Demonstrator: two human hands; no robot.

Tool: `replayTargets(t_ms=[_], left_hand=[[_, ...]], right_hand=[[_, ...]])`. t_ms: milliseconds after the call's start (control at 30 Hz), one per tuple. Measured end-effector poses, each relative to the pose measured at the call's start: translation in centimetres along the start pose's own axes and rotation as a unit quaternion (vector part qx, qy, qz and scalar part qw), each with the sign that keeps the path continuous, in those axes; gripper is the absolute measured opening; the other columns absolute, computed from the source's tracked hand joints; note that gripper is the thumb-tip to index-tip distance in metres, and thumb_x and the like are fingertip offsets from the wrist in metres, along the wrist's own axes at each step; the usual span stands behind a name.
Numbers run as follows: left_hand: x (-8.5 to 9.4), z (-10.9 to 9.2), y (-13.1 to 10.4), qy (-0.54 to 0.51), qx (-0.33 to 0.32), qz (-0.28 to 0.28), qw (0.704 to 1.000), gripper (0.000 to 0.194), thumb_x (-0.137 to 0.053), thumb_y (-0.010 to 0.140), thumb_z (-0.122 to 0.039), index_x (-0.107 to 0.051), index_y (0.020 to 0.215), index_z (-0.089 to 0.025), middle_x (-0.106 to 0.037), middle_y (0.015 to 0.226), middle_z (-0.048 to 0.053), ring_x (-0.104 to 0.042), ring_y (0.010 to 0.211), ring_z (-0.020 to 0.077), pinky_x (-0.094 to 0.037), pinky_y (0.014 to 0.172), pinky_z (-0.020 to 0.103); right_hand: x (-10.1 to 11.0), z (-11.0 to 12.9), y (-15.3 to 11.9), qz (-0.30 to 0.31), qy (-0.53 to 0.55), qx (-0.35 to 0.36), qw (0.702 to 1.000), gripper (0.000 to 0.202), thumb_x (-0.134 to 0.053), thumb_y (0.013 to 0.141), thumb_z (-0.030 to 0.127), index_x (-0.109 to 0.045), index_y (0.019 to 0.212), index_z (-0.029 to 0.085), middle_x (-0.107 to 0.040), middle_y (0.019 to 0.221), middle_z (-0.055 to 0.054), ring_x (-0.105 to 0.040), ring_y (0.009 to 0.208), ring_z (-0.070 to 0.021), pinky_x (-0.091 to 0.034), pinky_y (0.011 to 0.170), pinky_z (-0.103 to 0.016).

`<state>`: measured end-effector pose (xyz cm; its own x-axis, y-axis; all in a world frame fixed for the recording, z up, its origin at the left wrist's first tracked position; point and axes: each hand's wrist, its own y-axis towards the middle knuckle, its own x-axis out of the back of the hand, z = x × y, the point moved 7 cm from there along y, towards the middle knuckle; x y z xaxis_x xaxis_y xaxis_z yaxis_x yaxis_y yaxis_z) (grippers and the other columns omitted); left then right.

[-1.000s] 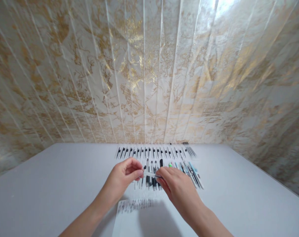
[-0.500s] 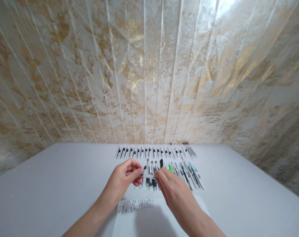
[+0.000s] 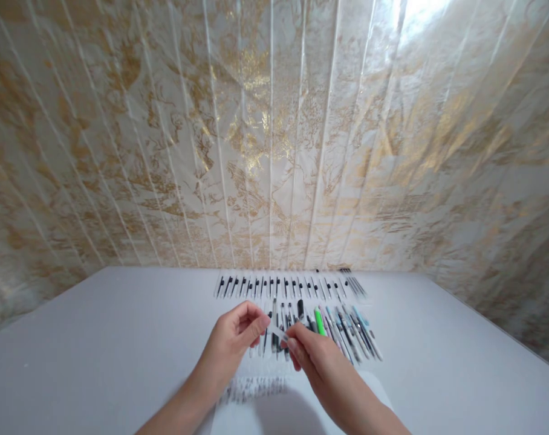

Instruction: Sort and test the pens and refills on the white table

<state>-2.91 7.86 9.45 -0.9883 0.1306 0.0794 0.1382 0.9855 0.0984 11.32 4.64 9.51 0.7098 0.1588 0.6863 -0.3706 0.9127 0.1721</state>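
A slim, whitish, translucent pen barrel point(image 3: 278, 331) is held in the air between my two hands, tilted down to the right. My left hand point(image 3: 233, 338) pinches its left end between thumb and curled fingers. Around its right end, near a darker bit, the thumb and fingers of my right hand point(image 3: 317, 353) are closed. The exact tips of both ends are hidden by my fingers. Just beyond and below the hands lies a row of pens, among them a bright green pen point(image 3: 319, 321) and a thick black-capped pen point(image 3: 300, 309).
Farther back, a row of clear tubes with black parts point(image 3: 256, 286) lies along the table's rear. Several pale pens point(image 3: 358, 333) lie at the right. A white sheet with dark marks point(image 3: 251, 389) is in front. A gold-patterned curtain point(image 3: 269, 133) hangs behind the white table point(image 3: 97, 338).
The barrel has gone from nearly level to more steeply tilted, and my right hand has turned so its thumb shows. The whole scene sits slightly lower in view.
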Motion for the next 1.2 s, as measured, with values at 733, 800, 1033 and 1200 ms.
replayTargets(t_ms=[733, 800, 1033, 1200], left_hand=[[-1.3, -0.2, -1.6, -0.218, 0.069, 0.020, 0.973, 0.032, -0.072, 0.073, -0.038, -0.068, 0.100, -0.021, -0.067, 0.103, 0.005, -0.054, 0.093, 0.0186, -0.040, 0.086, 0.029], [-1.5, -0.6, -1.6, -0.223, 0.065, 0.029, 0.972, 0.032, -0.069, 0.076, -0.040, -0.065, 0.102, -0.023, -0.065, 0.105, 0.004, -0.055, 0.093, 0.0179, -0.042, 0.084, 0.029], [-1.6, 0.1, -1.8, -0.196, 0.067, 0.007, 0.978, 0.025, -0.072, 0.073, -0.041, -0.061, 0.076, -0.019, -0.060, 0.078, -0.001, -0.053, 0.076, 0.0139, -0.042, 0.077, 0.026], [-1.7, -0.5, -1.8, -0.203, 0.052, 0.035, 0.977, 0.019, -0.065, 0.080, -0.035, -0.067, 0.092, -0.021, -0.065, 0.096, 0.002, -0.055, 0.088, 0.0170, -0.041, 0.086, 0.028]], right_hand=[[-1.8, 0.2, -0.1, 0.035, 0.235, -0.025, 0.971, 0.029, -0.034, 0.096, 0.044, -0.037, 0.078, 0.022, -0.047, 0.060, 0.005, -0.039, 0.054, -0.0093, -0.031, 0.053, -0.022], [-1.8, 0.3, -0.2, 0.044, 0.263, -0.037, 0.963, 0.033, -0.032, 0.096, 0.049, -0.037, 0.077, 0.022, -0.047, 0.060, 0.005, -0.037, 0.051, -0.0085, -0.030, 0.051, -0.021], [-1.1, 0.5, -0.3, 0.012, 0.161, -0.010, 0.987, 0.031, -0.034, 0.097, 0.044, -0.039, 0.077, 0.021, -0.050, 0.060, 0.005, -0.043, 0.056, -0.0103, -0.032, 0.057, -0.024], [-1.1, 0.5, -0.4, 0.054, 0.244, -0.037, 0.968, 0.034, -0.033, 0.096, 0.049, -0.038, 0.077, 0.021, -0.047, 0.060, 0.005, -0.038, 0.052, -0.0088, -0.031, 0.052, -0.022]])
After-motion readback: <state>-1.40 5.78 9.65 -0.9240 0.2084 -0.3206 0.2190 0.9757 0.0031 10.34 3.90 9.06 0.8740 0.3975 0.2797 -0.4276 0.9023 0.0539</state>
